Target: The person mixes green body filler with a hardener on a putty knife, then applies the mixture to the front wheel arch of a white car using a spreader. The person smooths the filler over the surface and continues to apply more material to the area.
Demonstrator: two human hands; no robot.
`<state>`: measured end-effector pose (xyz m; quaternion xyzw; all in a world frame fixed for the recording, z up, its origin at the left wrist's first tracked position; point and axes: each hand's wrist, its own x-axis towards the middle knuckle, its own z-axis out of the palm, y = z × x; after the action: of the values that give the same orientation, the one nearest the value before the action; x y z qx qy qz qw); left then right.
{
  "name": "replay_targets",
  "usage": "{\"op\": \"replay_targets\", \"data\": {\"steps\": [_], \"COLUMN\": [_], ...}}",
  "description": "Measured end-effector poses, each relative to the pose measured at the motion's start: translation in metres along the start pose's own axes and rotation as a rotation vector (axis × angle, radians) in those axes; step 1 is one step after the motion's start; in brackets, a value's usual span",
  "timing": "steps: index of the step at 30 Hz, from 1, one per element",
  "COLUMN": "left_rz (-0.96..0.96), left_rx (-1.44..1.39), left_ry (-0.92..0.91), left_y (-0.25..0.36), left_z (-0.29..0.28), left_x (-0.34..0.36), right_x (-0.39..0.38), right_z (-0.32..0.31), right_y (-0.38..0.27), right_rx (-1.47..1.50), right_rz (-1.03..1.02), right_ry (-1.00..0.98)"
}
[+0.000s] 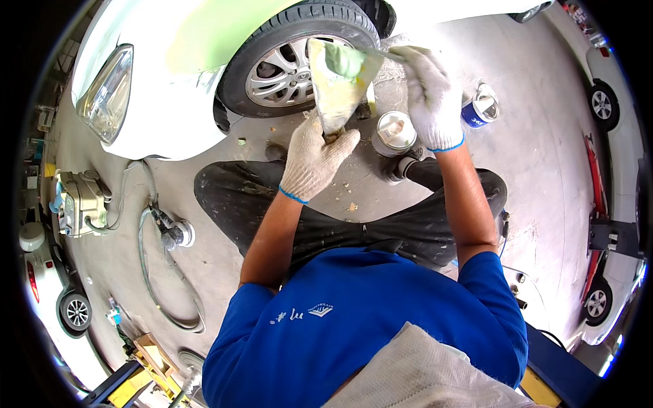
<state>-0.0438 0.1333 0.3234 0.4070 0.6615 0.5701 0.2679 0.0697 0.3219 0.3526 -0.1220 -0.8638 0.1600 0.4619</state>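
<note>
My left hand [314, 155], in a white knit glove, is closed on the narrow end of a putty board [331, 102], a wedge-shaped plate crusted with yellowish filler. A lump of pale green putty [344, 62] lies on its upper part. From the right, my right hand [433, 98], gloved the same way, grips a thin putty spreader [385, 54] seen nearly edge-on. The blade reaches toward the board's upper right; whether it touches the putty I cannot tell. Behind the board stands a car wheel [292, 71], under a white fender [204, 41] with a pale green patch.
Between my legs and the wheel stands an open can [394, 133]; a blue and white can [480, 107] is farther right. At left, a sander [178, 234] with a hose [146, 265] lies near a boxy machine [80, 204]. Parked cars line both sides.
</note>
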Motion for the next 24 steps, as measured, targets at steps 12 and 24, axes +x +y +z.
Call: {"op": "replay_targets", "data": {"steps": [12, 24], "left_rz": [0.061, 0.038], "left_rx": [0.216, 0.179], "left_ry": [-0.002, -0.027], "left_y": [-0.008, -0.008], "left_z": [0.003, 0.009], "left_x": [0.010, 0.012], "right_x": [-0.015, -0.007], "right_z": [-0.007, -0.009], "right_y": [-0.032, -0.024], "right_rx": [-0.009, 0.029], "right_rz": [-0.017, -0.132], "right_ry": [0.043, -0.022]}}
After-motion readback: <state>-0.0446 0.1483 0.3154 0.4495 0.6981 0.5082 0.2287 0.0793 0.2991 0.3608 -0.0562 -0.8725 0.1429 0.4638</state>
